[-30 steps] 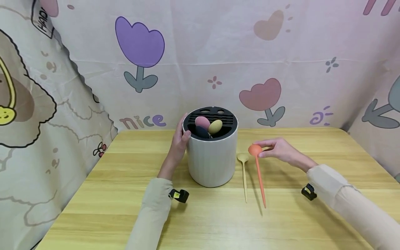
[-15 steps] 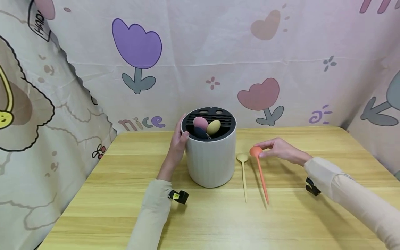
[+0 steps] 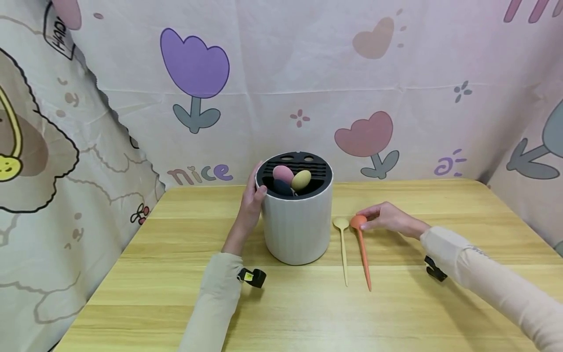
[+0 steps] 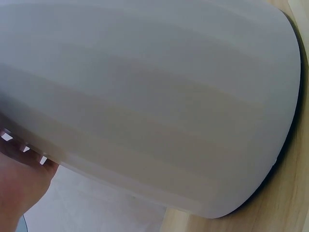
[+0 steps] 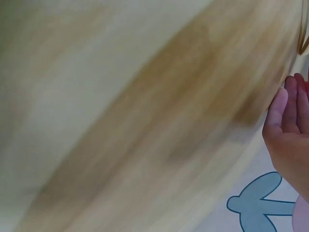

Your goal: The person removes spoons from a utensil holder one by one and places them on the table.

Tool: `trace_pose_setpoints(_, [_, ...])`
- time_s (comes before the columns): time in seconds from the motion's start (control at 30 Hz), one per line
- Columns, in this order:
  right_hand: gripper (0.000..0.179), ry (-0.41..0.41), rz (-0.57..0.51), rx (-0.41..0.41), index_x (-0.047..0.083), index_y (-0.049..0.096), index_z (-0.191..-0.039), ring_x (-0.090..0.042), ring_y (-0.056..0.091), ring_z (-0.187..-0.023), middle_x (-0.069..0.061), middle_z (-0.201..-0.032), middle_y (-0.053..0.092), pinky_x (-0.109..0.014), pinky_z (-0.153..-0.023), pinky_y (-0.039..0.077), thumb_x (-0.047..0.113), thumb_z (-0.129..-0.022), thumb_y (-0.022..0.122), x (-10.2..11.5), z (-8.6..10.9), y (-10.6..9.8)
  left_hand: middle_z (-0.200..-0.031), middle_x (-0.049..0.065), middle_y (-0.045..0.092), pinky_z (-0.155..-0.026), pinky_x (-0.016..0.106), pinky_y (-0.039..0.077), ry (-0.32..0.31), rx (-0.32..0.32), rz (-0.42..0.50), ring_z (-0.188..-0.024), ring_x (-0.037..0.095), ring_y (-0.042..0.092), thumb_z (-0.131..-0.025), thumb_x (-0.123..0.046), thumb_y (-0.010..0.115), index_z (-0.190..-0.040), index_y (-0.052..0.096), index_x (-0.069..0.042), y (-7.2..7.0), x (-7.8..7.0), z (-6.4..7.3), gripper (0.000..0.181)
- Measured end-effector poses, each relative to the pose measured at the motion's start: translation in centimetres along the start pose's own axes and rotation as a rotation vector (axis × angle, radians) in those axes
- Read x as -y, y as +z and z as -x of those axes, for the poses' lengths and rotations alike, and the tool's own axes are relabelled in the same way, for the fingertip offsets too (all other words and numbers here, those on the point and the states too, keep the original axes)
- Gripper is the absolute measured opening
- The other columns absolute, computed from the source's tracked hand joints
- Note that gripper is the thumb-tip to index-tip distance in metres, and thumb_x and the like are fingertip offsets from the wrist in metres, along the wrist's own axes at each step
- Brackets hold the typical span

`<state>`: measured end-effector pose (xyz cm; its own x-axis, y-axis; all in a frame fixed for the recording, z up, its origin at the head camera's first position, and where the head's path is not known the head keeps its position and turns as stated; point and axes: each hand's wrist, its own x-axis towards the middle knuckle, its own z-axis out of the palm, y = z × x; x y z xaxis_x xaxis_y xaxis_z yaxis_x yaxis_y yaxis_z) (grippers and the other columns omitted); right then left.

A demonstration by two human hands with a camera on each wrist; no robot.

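Observation:
My left hand (image 3: pixel 250 203) holds the left side of a white ribbed utensil holder (image 3: pixel 296 230), thumb near its black slotted top. In the left wrist view the holder wall (image 4: pixel 145 106) fills most of the frame, with part of the hand (image 4: pixel 24 188) at lower left. Right of the holder, my right hand (image 3: pixel 389 219) pinches the round head of an orange long-handled spoon (image 3: pixel 363 254) low at the table. A pale yellow spoon (image 3: pixel 340 224) lies beside it, handle toward me. Only a sliver of the orange spoon shows by the hand (image 5: pixel 292 130) in the right wrist view.
Pink (image 3: pixel 283 174), yellow (image 3: pixel 301 180) and dark blue (image 3: pixel 283 187) rounded utensil heads stick up from the holder's front opening. The wooden table (image 3: pixel 176 293) ends at a printed cloth backdrop (image 3: pixel 264 58), with another cloth at the left.
My right hand has lowered the orange spoon toward the table, bringing it nearly parallel to the yellow one. The left hand and the holder have stayed in place.

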<state>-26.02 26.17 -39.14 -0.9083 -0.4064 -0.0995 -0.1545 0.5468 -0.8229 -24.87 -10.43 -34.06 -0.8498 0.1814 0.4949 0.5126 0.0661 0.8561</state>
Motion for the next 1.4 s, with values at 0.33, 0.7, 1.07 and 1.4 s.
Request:
trace_pose_setpoints(0.33, [0.055,0.018,0.003,-0.034,-0.007,0.058,-0.128,-0.035,0.054,-0.119,-0.019,-0.122,0.063,-0.048,-0.101,0.040,0.018,-0.083,0.076,-0.07,-0.15,0.32,-0.157,0.016,0.019,-0.114,0.050,0.019,0.016,0.003,-0.003,-0.143,0.028,0.020,-0.086,-0.068,0.044,-0.153,0.018,-0.002,0.00,0.00,-0.03,0.098])
trace_pose_setpoints(0.7, [0.056,-0.017,0.026,-0.043,-0.011,0.053,-0.130,-0.038,0.054,-0.118,-0.025,-0.127,0.058,-0.044,-0.097,0.045,0.016,-0.085,0.074,0.41,-0.14,0.67,-0.158,0.016,0.018,-0.114,0.051,0.018,0.023,0.002,0.006,-0.143,0.028,0.020,-0.082,-0.075,0.045,-0.153,0.019,-0.001,-0.01,-0.19,0.06,0.105])
trace_pose_setpoints(1.07, [0.058,-0.016,0.040,-0.057,-0.011,0.053,-0.130,-0.038,0.054,-0.117,-0.025,-0.127,0.058,-0.044,-0.097,0.045,0.018,-0.085,0.074,0.01,-0.16,0.80,-0.158,0.014,0.018,-0.112,0.053,0.021,0.016,0.014,0.010,-0.143,0.028,0.020,-0.088,-0.060,0.043,-0.153,0.018,-0.004,-0.01,-0.15,0.14,0.090])
trace_pose_setpoints(1.4, [0.063,-0.015,0.014,0.017,-0.012,0.047,-0.135,-0.041,0.046,-0.126,-0.026,-0.135,0.051,-0.052,-0.105,0.035,0.017,-0.085,0.073,-0.13,0.02,0.16,-0.158,0.015,0.019,-0.113,0.051,0.019,0.023,0.004,0.001,-0.143,0.028,0.020,-0.081,-0.077,0.043,-0.153,0.018,-0.003,0.09,-0.02,0.17,0.106])
